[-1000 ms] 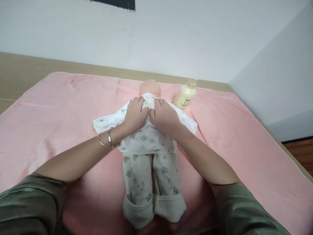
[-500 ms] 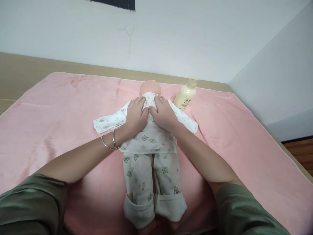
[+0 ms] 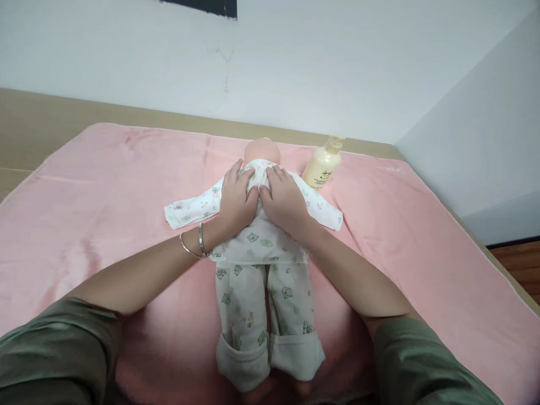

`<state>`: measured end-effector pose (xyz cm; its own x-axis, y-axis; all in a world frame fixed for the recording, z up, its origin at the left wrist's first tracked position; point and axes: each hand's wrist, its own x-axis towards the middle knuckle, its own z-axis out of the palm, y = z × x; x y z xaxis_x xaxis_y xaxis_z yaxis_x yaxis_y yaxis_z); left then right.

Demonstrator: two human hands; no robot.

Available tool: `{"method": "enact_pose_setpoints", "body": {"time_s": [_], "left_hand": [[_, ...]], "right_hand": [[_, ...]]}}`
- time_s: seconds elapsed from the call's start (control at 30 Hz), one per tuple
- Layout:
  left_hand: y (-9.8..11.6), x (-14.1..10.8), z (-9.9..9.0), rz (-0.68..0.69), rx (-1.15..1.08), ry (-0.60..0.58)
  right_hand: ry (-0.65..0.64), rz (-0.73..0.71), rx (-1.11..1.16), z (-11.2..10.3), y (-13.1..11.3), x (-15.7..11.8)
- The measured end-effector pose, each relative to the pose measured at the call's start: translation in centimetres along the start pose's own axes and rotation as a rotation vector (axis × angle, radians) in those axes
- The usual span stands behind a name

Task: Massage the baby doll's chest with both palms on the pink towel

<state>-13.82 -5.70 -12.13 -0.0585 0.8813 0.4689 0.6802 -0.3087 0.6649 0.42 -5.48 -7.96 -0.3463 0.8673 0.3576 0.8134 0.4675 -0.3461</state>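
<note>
A baby doll [image 3: 265,243] lies stretched out on a pink blanket, its smooth round head [image 3: 261,151] pointing away from me. It wears a white print shirt with long sleeves spread to both sides, and matching trousers [image 3: 242,306] with turned-up cuffs. My left hand [image 3: 238,197] rests flat on the upper left of the shirt, fingers apart and holding nothing. Beside it, my right hand [image 3: 283,198] lies flat on the upper right, its fingers stretched towards the doll's neck. Both thumbs nearly meet at the middle. The doll's face cannot be seen.
A pale yellow pump bottle [image 3: 323,166] leans beyond the doll's right-hand sleeve. The pink blanket [image 3: 422,236] covers a wooden surface [image 3: 54,115] that meets a white wall [image 3: 316,67]. Another wall rises at the right.
The fingers of my left hand have spread a little, the index lifting away from the others. My right hand stays on the shirt. The whole view has shifted slightly.
</note>
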Motion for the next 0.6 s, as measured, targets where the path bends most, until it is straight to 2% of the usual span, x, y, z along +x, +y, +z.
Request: {"method": "enact_pose_setpoints", "body": {"time_s": [0.2, 0.33, 0.4, 0.6], "left_hand": [[-0.1, 0.0, 0.1, 0.02, 0.003, 0.005], [0.0, 0.2, 0.2, 0.054, 0.038, -0.006], [0.1, 0.2, 0.2, 0.046, 0.058, -0.02], [0.5, 0.2, -0.2, -0.003, 0.09, -0.045]], "right_hand": [[0.177, -0.009, 0.09, -0.8, 0.1, 0.1], [-0.014, -0.11, 0.035, 0.0, 0.6, 0.7], [-0.067, -0.146, 0.044, -0.2, 0.7, 0.9], [0.113, -0.107, 0.1, -1.1, 0.3, 0.5]]}}
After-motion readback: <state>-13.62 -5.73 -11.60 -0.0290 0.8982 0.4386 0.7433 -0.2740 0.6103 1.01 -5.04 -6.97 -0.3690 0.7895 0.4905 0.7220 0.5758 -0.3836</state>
